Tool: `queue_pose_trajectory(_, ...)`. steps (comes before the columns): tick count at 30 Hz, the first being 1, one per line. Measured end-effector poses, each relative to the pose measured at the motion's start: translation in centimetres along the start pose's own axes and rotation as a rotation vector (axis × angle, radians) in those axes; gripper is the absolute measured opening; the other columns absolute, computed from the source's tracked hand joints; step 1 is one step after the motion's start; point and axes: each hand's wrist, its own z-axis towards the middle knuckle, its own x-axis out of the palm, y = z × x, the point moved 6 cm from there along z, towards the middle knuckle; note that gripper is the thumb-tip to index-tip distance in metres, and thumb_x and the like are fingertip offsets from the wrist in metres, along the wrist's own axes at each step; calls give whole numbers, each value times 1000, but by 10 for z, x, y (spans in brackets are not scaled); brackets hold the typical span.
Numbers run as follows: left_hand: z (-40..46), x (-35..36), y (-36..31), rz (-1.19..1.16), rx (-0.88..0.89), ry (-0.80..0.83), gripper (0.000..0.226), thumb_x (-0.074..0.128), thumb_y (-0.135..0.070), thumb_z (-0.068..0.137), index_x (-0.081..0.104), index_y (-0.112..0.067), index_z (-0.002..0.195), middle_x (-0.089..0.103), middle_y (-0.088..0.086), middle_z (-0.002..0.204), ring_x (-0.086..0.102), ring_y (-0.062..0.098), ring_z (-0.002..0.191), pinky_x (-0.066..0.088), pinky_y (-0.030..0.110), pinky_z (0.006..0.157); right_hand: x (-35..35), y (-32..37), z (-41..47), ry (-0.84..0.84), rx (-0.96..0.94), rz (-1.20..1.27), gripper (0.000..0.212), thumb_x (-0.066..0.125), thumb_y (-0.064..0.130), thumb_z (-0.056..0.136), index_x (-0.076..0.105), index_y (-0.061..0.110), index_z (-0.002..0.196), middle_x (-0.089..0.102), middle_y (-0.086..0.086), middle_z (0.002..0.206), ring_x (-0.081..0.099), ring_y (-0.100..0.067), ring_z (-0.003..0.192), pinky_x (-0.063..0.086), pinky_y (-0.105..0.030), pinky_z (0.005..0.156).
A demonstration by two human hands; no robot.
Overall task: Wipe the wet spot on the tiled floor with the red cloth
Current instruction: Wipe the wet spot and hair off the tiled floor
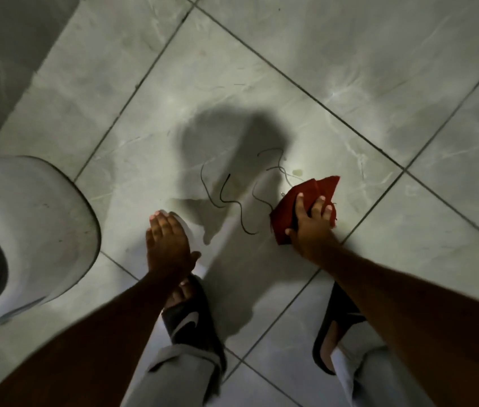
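Observation:
The red cloth (317,192) lies bunched on the pale tiled floor (261,83), right of centre. My right hand (310,227) presses down on it, fingers spread over the fabric and gripping its near edge. A thin dark wavy outline marks the wet spot (241,198) on the tile, just left of the cloth; a small yellowish droplet (297,172) sits beyond the cloth. My left hand (166,245) hovers flat with fingers together, holding nothing, left of the wet spot.
A white rounded bin or appliance (36,230) stands at the left. My feet in black slides (191,321) (338,327) stand on the tiles below the hands. A grey wall (6,54) rises at upper left. Dark grout lines cross the floor diagonally.

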Motion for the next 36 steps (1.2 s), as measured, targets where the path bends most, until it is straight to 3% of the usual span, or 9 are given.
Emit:
queue_pose_trajectory(6, 25, 34, 8, -70, -3, 103, 137, 82, -58, 58, 0, 9, 146, -1, 36, 155, -3, 48, 145, 8, 53, 120, -39, 0, 59, -159, -129, -191, 90, 50, 46, 91, -12, 25, 152, -20, -28, 157, -14, -55, 141, 4, -69, 113)
queue_pose_trajectory(10, 26, 47, 15, -104, 23, 76, 144, 83, -62, 50, -1, 5, 147, -4, 34, 156, -6, 46, 146, 6, 52, 120, -95, 23, 121, -294, -162, -160, 86, 56, 45, 87, 4, 27, 153, -8, -27, 160, -8, -55, 142, 6, -72, 111)
queue_pose_trajectory(13, 26, 44, 18, -134, 29, 57, 144, 82, -64, 49, 0, 4, 147, -1, 32, 157, -4, 44, 146, 8, 51, 121, -57, 43, 88, -411, -203, -152, 77, 45, 52, 90, 13, 23, 154, 4, -30, 159, 1, -56, 143, 9, -70, 112)
queue_pose_trajectory(18, 25, 27, 24, -88, 18, -24, 153, 78, -73, 38, 6, 6, 147, 8, 31, 157, 6, 45, 146, 13, 53, 120, 56, -1, -41, -53, -663, -492, 93, 73, 40, 73, 22, 31, 151, 25, -24, 157, 18, -53, 141, 33, -70, 104)
queue_pose_trajectory(21, 39, 20, 32, -78, -9, -34, 160, 77, -77, 30, 7, 9, 145, 11, 34, 155, 12, 47, 144, 16, 54, 119, -9, 2, 26, -160, -587, -482, 82, 56, 49, 82, 13, 39, 151, 14, -23, 160, 14, -52, 143, 33, -69, 103)
queue_pose_trajectory(27, 49, 28, 35, -79, -13, 19, 166, 75, -79, 29, -4, 9, 146, -1, 34, 156, 2, 46, 146, 9, 51, 121, -80, 125, 136, -341, -202, -227, 87, 42, 59, 83, 5, 24, 153, -7, -34, 157, -8, -58, 141, -1, -71, 112)
queue_pose_trajectory(30, 49, 28, 36, -104, 3, 20, 165, 75, -79, 33, -10, 7, 145, -8, 32, 156, -4, 44, 146, 3, 49, 120, -5, 158, 69, -385, -512, -267, 78, 43, 56, 88, 18, 20, 153, 6, -34, 157, 1, -56, 143, 8, -71, 113)
queue_pose_trajectory(32, 47, 27, 37, -120, 14, 31, 162, 73, -79, 37, -12, 6, 145, -12, 31, 157, -8, 43, 146, 1, 48, 121, 43, 129, 8, -236, -776, -439, 77, 53, 52, 86, 26, 22, 151, 18, -33, 156, 12, -55, 142, 20, -71, 110)
queue_pose_trajectory(36, 44, 26, 35, -156, 21, 27, 161, 76, -76, 41, -16, 5, 145, -17, 30, 156, -12, 43, 146, 1, 49, 121, 6, 65, 26, -184, -973, -692, 74, 65, 51, 78, 43, 25, 144, 37, -34, 147, 32, -56, 135, 33, -69, 104)
